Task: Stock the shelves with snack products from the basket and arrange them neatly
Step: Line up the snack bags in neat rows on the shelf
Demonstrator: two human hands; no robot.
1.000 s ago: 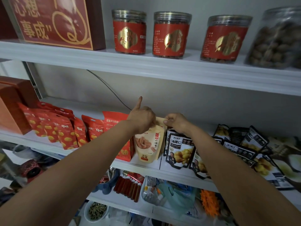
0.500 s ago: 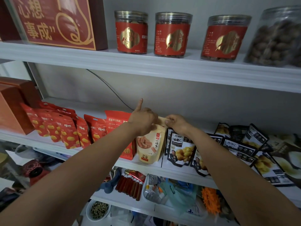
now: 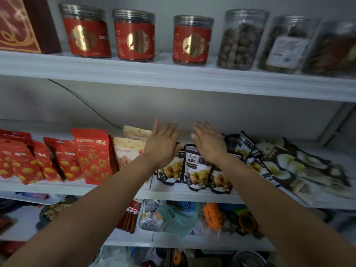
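Head view: left hand (image 3: 162, 146) and right hand (image 3: 210, 144), grip released and fingers spread, hover over black pouches (image 3: 194, 166); press tops evenly to straighten the row.

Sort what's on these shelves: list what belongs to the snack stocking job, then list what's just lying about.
Job:
- beige snack pouches
- red snack bags
- black chestnut pouches
- left hand and right hand, both open, holding nothing

Lying about:
- red-labelled jars on the top shelf
- clear nut jars
- red gift box
- orange scrubber and clutter below
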